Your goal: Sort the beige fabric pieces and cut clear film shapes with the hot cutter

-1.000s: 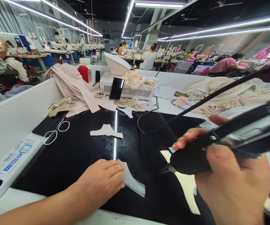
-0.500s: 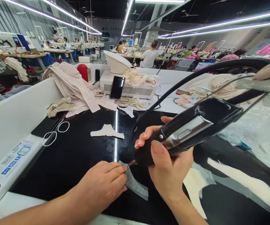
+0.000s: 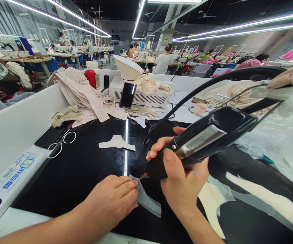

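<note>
My right hand (image 3: 184, 183) is wrapped around a black corded hand tool (image 3: 202, 135) with a silver plate on its side. The tool slants down to the left, and its thin metal tip meets a strip of sheer fabric (image 3: 148, 200) on the black mat (image 3: 85, 183). Left of the tip, my left hand (image 3: 118, 193) presses that strip down, fingers close together; the strip's end under them is hidden. Farther back on the mat lies a small white cut piece (image 3: 117, 142). Cream pieces with sheer backing (image 3: 211, 203) lie right of my right wrist.
A thick black cable (image 3: 212, 81) arches over the tool. What looks like another person's hand (image 3: 288, 79) shows at upper right. Fabric strips (image 3: 77, 88), a phone (image 3: 127, 95) and a white vented box (image 3: 146, 98) stand behind the mat. White rings (image 3: 69, 137) lie left; clear plastic (image 3: 278, 135) lies right.
The tool's rear end has swung slightly left and down, and the hand at upper right has shifted left. My left hand and the sheer strip look unchanged.
</note>
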`<act>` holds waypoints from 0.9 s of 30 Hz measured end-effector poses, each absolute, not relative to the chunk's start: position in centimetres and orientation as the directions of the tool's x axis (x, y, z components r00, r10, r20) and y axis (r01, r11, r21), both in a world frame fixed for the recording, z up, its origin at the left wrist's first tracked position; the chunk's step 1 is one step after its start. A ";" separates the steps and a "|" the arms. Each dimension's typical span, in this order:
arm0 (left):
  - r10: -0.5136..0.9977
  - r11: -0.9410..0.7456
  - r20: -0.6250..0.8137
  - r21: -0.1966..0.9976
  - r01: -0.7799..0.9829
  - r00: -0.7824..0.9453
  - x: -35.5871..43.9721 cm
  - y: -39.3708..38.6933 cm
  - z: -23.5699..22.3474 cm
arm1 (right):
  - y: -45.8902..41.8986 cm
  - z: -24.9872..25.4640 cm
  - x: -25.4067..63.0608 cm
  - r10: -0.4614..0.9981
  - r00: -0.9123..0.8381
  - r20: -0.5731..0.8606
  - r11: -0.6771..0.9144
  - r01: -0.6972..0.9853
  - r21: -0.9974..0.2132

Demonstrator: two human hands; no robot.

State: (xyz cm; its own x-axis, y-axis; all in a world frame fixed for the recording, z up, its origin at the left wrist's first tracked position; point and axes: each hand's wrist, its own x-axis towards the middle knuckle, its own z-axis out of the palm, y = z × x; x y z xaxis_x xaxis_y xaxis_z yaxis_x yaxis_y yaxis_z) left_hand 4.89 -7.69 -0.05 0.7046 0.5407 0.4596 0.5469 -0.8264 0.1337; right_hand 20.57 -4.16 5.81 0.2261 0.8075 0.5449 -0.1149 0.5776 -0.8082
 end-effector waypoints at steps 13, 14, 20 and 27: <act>0.549 -0.818 0.471 0.134 0.559 0.691 4.9 -7.6 -0.4 | -3.9 5.6 19.8 0.821 0.213 0.529 0.568 -0.218 -0.794; 0.551 -0.817 0.471 0.136 0.560 0.689 5.0 -7.6 -0.4 | -3.9 5.6 19.7 0.820 0.216 0.530 0.570 -0.215 -0.793; 0.560 -0.812 0.476 0.151 0.564 0.678 4.9 -7.6 -0.4 | -3.7 5.9 19.5 0.818 0.243 0.521 0.568 -0.196 -0.800; 0.547 -0.814 0.501 0.134 0.565 0.670 5.0 -7.6 -0.5 | -3.2 5.8 19.3 0.824 0.238 0.515 0.564 -0.249 -0.787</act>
